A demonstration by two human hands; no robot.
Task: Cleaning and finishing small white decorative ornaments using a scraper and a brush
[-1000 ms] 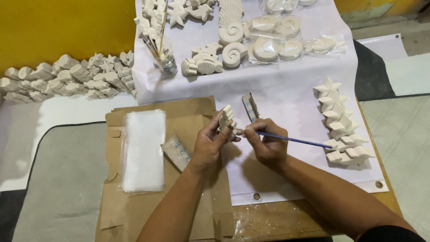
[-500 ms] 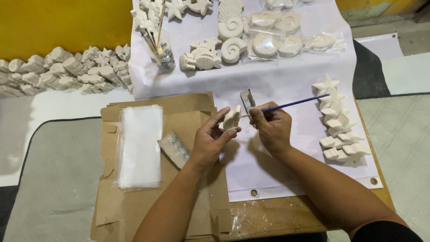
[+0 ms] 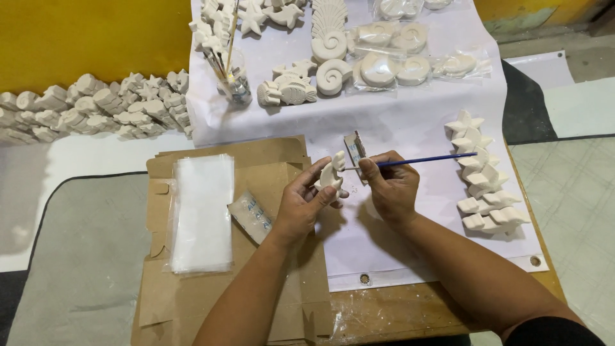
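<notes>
My left hand (image 3: pixel 304 202) grips a small white plaster figure (image 3: pixel 332 173) and holds it upright above the cardboard. My right hand (image 3: pixel 387 186) pinches a thin blue-handled paintbrush (image 3: pixel 423 159); its tip touches the figure and its handle points right. A small flat card (image 3: pixel 354 147) stands just behind my two hands. Both hands hover over the seam between the brown cardboard (image 3: pixel 269 160) and the white sheet (image 3: pixel 410 128).
A stack of clear plastic bags (image 3: pixel 200 211) and a small sachet (image 3: pixel 253 214) lie on the cardboard. White plaster stars and shapes (image 3: pixel 483 182) line the right. Shells and fish (image 3: pixel 333 70), some bagged, sit at the back with a brush jar (image 3: pixel 234 80). More casts (image 3: pixel 96 109) line the yellow wall.
The brush handle swung from pointing down-right to up-right, then levelled out to the right. The figure stays in my left hand, shifted slightly right.
</notes>
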